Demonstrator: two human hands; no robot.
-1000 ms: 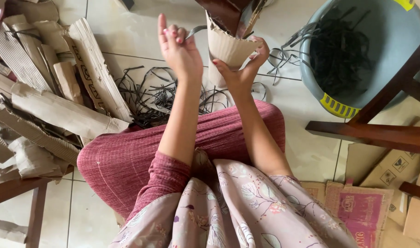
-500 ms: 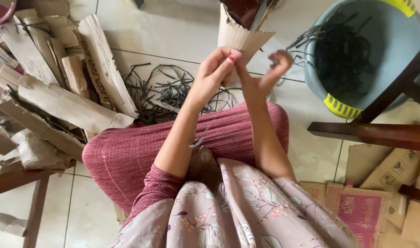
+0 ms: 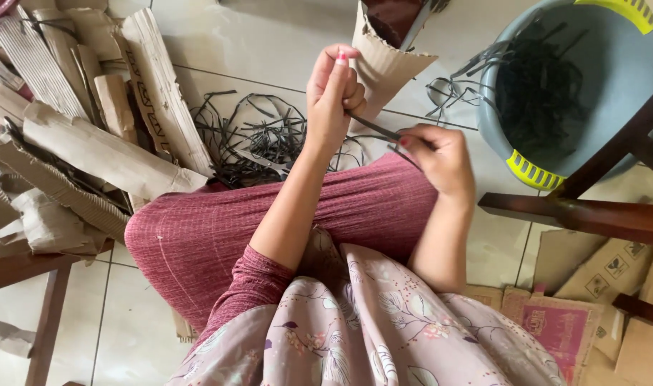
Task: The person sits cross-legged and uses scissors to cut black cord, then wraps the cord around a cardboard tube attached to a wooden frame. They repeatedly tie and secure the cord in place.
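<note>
Above the red knee (image 3: pixel 283 214), the left hand (image 3: pixel 333 96) is closing tight on one end of a thin black strip (image 3: pixel 376 130) while the right hand (image 3: pixel 441 154) is pinching the other end, likely pulling it straight, needing a steady tug next.

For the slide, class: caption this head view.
Left hand and right hand stretch a thin black strip above the lap.

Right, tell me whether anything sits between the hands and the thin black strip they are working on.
Nothing visible does. The left hand and the right hand each already pinch an end of the thin black strip, held above the pink-trousered lap. The torn cardboard cone stands behind, apart.
</note>
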